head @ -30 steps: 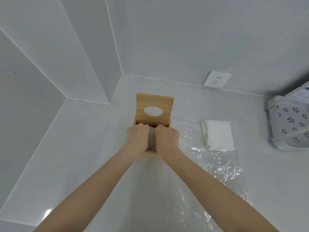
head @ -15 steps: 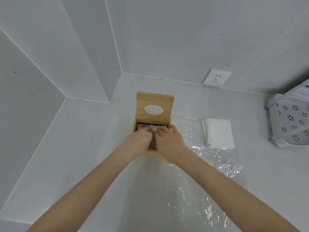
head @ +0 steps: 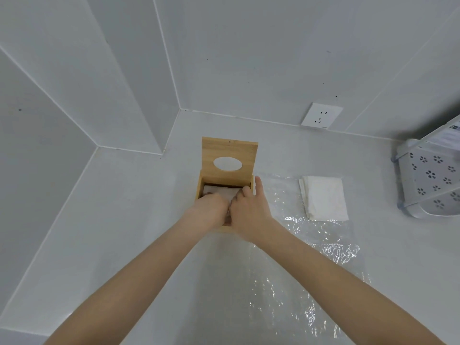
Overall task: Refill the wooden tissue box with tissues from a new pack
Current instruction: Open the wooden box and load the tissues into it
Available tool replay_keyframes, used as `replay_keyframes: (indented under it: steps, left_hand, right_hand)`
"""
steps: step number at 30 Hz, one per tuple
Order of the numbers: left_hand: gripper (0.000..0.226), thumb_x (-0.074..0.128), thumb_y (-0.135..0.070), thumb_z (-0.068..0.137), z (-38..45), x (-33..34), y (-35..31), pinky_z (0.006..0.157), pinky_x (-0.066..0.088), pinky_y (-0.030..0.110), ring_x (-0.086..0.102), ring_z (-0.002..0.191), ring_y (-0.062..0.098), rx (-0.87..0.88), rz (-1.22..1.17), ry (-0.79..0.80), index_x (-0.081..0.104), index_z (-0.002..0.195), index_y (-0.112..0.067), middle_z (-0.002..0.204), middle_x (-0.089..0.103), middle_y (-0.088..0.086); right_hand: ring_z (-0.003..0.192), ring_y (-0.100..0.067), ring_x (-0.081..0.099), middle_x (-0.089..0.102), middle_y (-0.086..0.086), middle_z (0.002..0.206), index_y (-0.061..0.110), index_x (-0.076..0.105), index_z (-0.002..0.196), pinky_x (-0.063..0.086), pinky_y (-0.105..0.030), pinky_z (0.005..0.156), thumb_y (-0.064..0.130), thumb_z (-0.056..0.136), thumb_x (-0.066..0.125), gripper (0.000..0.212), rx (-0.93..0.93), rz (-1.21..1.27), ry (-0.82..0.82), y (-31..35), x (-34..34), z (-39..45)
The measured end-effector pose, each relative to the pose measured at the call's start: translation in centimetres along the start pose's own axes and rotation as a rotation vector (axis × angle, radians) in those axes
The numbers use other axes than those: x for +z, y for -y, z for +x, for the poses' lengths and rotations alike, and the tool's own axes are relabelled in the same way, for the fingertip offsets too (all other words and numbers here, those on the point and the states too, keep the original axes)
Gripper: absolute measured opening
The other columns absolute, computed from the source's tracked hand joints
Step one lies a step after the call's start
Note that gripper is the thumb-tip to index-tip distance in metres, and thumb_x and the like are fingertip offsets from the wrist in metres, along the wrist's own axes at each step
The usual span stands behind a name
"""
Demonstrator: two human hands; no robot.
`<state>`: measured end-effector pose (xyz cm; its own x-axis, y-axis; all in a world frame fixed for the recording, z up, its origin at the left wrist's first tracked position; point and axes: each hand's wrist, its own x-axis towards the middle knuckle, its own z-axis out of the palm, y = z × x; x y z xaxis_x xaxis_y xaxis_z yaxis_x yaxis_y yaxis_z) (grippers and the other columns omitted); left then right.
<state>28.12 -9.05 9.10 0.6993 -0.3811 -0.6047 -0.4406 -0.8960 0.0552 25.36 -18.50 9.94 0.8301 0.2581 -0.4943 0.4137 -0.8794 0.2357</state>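
Note:
The wooden tissue box [head: 200, 192] stands on the white counter with its lid [head: 229, 148] tipped up; the lid has an oval hole. White tissues [head: 219, 191] lie inside the box. My left hand [head: 207, 211] and my right hand [head: 249, 212] are side by side over the box's near half, and their fingers reach down onto the tissues and press them. The right thumb sticks out straight along the outside of the box's right wall. The near part of the box is hidden under both hands.
A small stack of white tissues [head: 324, 197] lies to the right on a crumpled clear plastic wrapper [head: 331, 252]. A white perforated plastic rack [head: 433, 180] stands at the far right. A wall socket [head: 321, 115] sits low on the back wall. Walls close in behind and to the left.
Both hands went from fists bunched over the box to fingers spread down inside it on the tissues. The right thumb has moved out beside the box's wall.

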Motion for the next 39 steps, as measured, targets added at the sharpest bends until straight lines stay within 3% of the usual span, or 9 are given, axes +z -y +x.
replay_keyframes:
  steps: [3, 8, 12, 18, 24, 28, 30, 34, 39]
  left_hand:
    - [0.029, 0.041, -0.008, 0.093, 0.3, 0.8, 0.3, 0.094, 0.045, 0.036, 0.047, 0.118, 0.032, -0.039, -0.034, -0.052, 0.055, 0.117, 0.002, 0.126, 0.047, 0.024]
    - [0.035, 0.038, -0.006, 0.093, 1.0, 1.2, 0.6, 0.101, 0.039, 0.036, 0.036, 0.128, 0.035, -0.052, -0.020, -0.020, 0.045, 0.126, 0.004, 0.132, 0.044, 0.029]
    - [0.032, 0.037, -0.008, 0.094, 0.9, 0.7, 0.2, 0.100, 0.040, 0.038, 0.037, 0.128, 0.034, -0.087, -0.053, 0.027, 0.051, 0.121, 0.002, 0.134, 0.042, 0.030]
    - [0.023, 0.044, -0.012, 0.093, -0.5, 0.5, 0.5, 0.069, 0.044, 0.034, 0.061, 0.097, 0.031, 0.027, -0.109, -0.099, 0.060, 0.105, -0.002, 0.111, 0.062, 0.016]
    - [0.037, 0.034, -0.026, 0.097, -0.8, 0.5, 0.4, 0.082, 0.046, 0.036, 0.058, 0.107, 0.029, 0.020, -0.148, 0.014, 0.049, 0.124, -0.006, 0.119, 0.062, 0.014]
    - [0.046, 0.028, -0.027, 0.099, -1.1, 0.3, 0.1, 0.093, 0.045, 0.037, 0.053, 0.117, 0.029, 0.006, -0.153, 0.062, 0.033, 0.138, -0.005, 0.129, 0.057, 0.013]
    - [0.045, 0.027, -0.025, 0.098, -1.3, 0.2, 0.1, 0.092, 0.046, 0.037, 0.054, 0.115, 0.028, 0.001, -0.163, 0.059, 0.037, 0.137, -0.005, 0.128, 0.057, 0.013]
    - [0.038, 0.031, -0.026, 0.097, -3.2, -0.2, -1.1, 0.058, 0.039, 0.028, 0.054, 0.083, 0.023, -0.024, -0.214, -0.085, 0.060, 0.108, -0.004, 0.099, 0.063, 0.012]
    - [0.030, 0.040, -0.026, 0.094, -6.8, 0.2, -5.9, 0.073, 0.042, 0.034, 0.059, 0.101, 0.026, 0.072, -0.227, -0.499, 0.060, 0.110, -0.011, 0.104, 0.063, 0.008]
  right_hand:
    - [0.127, -0.025, 0.032, 0.060, 0.000, 0.121, 0.020, 0.058, 0.114, 0.012, -0.048, 0.113, 0.024, 0.089, 0.048, 0.027, 0.005, -0.002, 0.064, -0.1, -0.2, 0.3]
    - [0.126, -0.020, 0.029, 0.054, 0.002, 0.125, 0.021, 0.056, 0.116, 0.027, -0.038, 0.103, 0.022, 0.090, 0.049, 0.027, 0.009, 0.029, 0.182, 0.0, 0.0, 1.3]
    - [0.126, -0.020, 0.029, 0.054, 0.002, 0.124, 0.020, 0.056, 0.116, 0.029, -0.033, 0.100, 0.018, 0.090, 0.048, 0.027, 0.004, 0.071, 0.214, -0.1, -0.1, 1.7]
    - [0.116, -0.025, 0.046, 0.062, -0.007, 0.116, 0.011, 0.058, 0.108, 0.032, -0.033, 0.092, 0.009, 0.091, 0.043, 0.023, -0.057, 0.208, 0.020, -0.8, -0.2, 0.4]
    - [0.110, -0.026, 0.049, 0.061, -0.006, 0.086, 0.008, 0.061, 0.102, 0.023, -0.042, 0.106, 0.016, 0.092, 0.038, 0.026, -0.123, 0.227, 0.050, -1.2, 0.1, -0.1]
    - [0.109, -0.026, 0.049, 0.062, -0.011, 0.095, 0.006, 0.060, 0.103, 0.018, -0.046, 0.110, 0.018, 0.095, 0.029, 0.034, -0.168, 0.215, 0.048, -1.6, 0.1, -0.2]
    - [0.104, -0.028, 0.052, 0.063, -0.013, 0.096, 0.005, 0.058, 0.102, 0.023, -0.044, 0.107, 0.018, 0.096, 0.028, 0.034, -0.172, 0.247, 0.006, -1.7, 0.2, -0.5]
    - [0.098, -0.030, 0.056, 0.066, -0.014, 0.100, 0.006, 0.060, 0.105, 0.036, -0.035, 0.092, 0.019, 0.095, 0.034, 0.030, -0.131, 0.486, -0.236, -2.5, 1.1, -2.6]
    - [0.110, -0.018, 0.055, 0.067, -0.003, 0.114, 0.015, 0.060, 0.116, 0.043, -0.030, 0.090, 0.012, 0.095, 0.041, 0.029, -0.009, 0.912, -0.465, -4.7, 3.3, -8.6]
